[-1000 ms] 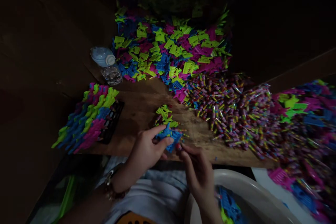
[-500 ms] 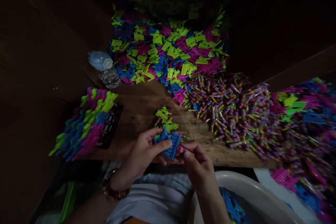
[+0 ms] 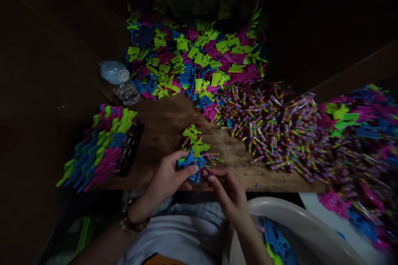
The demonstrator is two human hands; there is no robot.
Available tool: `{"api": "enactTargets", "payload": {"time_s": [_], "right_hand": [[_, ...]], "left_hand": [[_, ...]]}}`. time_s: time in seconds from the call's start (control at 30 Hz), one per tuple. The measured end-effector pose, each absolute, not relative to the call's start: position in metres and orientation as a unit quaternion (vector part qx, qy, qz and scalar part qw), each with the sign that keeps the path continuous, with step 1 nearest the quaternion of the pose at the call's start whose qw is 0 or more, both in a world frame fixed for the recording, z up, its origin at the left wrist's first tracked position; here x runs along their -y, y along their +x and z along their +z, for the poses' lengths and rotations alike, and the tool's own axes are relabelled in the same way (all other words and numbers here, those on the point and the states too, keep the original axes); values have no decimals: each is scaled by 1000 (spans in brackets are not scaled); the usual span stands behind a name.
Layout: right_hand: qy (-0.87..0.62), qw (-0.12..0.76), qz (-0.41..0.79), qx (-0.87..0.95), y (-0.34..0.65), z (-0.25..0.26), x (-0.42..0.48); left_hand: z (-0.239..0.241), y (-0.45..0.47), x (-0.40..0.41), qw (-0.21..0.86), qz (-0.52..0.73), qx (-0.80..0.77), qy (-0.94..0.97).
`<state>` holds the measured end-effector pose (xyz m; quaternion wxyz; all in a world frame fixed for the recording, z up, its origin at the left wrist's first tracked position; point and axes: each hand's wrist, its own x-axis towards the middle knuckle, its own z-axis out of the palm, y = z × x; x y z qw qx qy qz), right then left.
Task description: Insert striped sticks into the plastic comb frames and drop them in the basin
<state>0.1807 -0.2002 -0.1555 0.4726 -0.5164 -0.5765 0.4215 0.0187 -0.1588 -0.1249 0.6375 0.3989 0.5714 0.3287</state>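
Note:
My left hand (image 3: 170,176) is closed round a blue plastic piece (image 3: 195,174) with a ribbed, comb-like end, the thumb lying across it. My right hand (image 3: 228,190) pinches a small red-and-purple printed tube (image 3: 204,172) at the right end of the blue piece. Fingers hide part of the tube, and I cannot tell how far it sits in the piece. Just beyond the hands, several lime-green plastic pieces (image 3: 192,133) lie on the wooden board (image 3: 161,120), with a few slim tubes (image 3: 216,158) beside them.
Rows of coloured pieces (image 3: 99,145) stand in a black rack (image 3: 134,145) at left. Behind are a bottle (image 3: 126,91) and a large heap of plastic pieces (image 3: 202,58). Printed tubes (image 3: 267,124) are piled at right. A pale basin (image 3: 311,219) holding pieces stands below the board's edge.
The view has shifted slightly, and both hands appear a little further left. The blue piece has turned slightly in the left hand; the right hand still pinches the tube against its end.

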Motion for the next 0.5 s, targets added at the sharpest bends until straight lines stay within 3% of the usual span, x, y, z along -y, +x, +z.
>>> {"api": "enactTargets", "payload": {"time_s": [0.3,0.5], "right_hand": [[-515,519,489,477,188,-136,199],[-540,521,497,435,186,-135,196]], "left_hand": [[-114,17,158,755,343,-487,273],[-119,22,156,770,349,-486,222]]}}
